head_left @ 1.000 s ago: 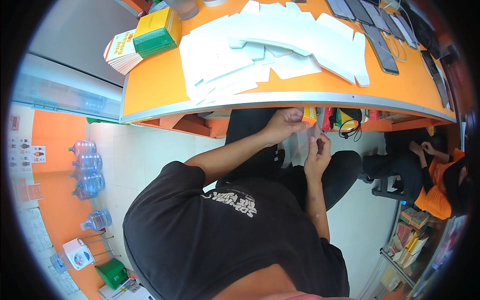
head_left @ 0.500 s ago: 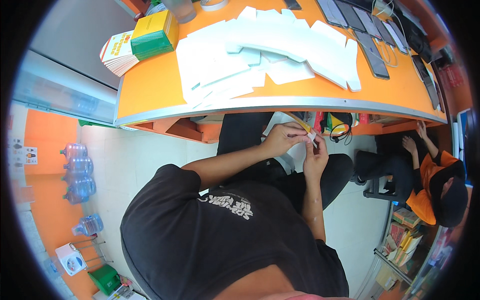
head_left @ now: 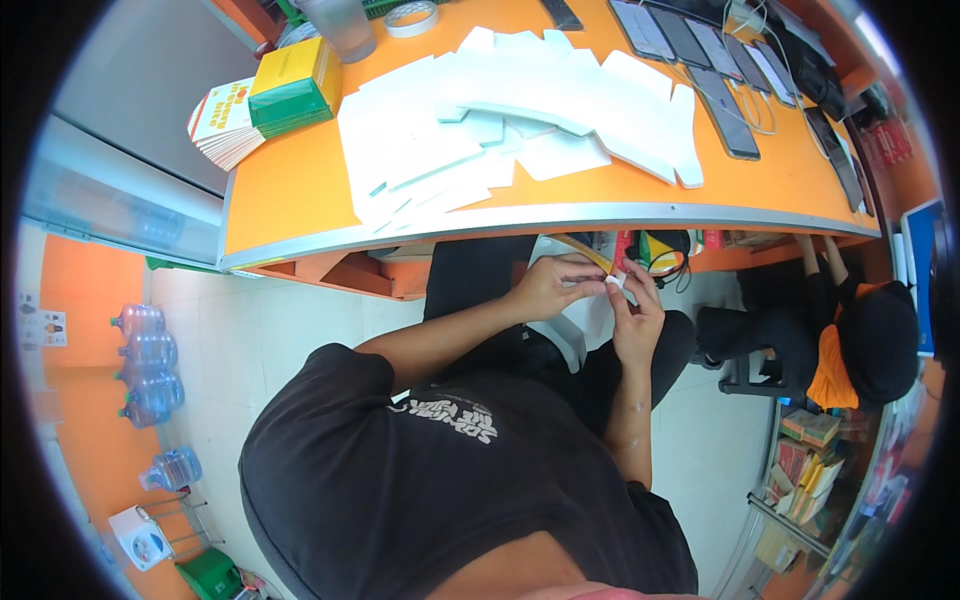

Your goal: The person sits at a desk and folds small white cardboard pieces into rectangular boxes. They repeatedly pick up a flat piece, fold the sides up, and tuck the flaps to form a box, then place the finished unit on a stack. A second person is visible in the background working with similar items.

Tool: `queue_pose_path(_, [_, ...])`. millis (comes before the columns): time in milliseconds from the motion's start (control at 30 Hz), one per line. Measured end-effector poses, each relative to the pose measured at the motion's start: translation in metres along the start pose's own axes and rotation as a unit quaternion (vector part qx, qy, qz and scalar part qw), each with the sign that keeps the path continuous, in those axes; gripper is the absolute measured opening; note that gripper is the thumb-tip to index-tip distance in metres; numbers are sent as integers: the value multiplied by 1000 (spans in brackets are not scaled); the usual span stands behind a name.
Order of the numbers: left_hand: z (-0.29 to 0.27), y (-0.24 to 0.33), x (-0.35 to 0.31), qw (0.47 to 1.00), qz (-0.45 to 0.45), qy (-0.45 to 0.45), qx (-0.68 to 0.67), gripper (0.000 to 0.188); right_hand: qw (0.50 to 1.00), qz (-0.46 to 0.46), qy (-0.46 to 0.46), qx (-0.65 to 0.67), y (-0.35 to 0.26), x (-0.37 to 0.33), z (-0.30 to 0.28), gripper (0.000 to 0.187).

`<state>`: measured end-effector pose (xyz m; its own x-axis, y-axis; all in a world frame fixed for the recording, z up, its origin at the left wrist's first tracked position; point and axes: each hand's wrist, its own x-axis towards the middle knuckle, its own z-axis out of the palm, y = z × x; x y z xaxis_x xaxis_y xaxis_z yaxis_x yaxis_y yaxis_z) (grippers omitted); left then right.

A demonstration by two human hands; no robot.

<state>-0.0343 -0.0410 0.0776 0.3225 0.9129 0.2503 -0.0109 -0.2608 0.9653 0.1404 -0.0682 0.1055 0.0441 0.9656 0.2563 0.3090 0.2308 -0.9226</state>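
Below the table's front edge, my two hands meet over my lap. My left hand [head_left: 551, 287] is closed, its fingertips pinching a narrow yellowish strip [head_left: 587, 250]. At the strip's near end sits a small white piece [head_left: 616, 281]; what it is I cannot make out. My right hand [head_left: 638, 322] holds that white piece between thumb and fingertips, with its other fingers curved loosely above. The strip's far end runs up under the table edge.
On the orange table [head_left: 290, 185] lie flat white card blanks [head_left: 520, 90], a yellow-green stack of cards [head_left: 297, 85], a tape roll [head_left: 411, 19] and several phones [head_left: 722, 112] with cables. A person in orange and black [head_left: 872, 340] sits at the right. Water bottles [head_left: 150, 350] stand left.
The fingers of my right hand have shifted and spread a little around the white piece. My left hand keeps its pinch. The person at the right has bent forward, head lowered.
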Motion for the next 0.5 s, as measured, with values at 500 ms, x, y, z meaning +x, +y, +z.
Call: queue_pose_path(500, [-4, -10, 2, 996, -58, 2, -61, 26, 999, 9, 41, -24, -9, -3, 18, 18])
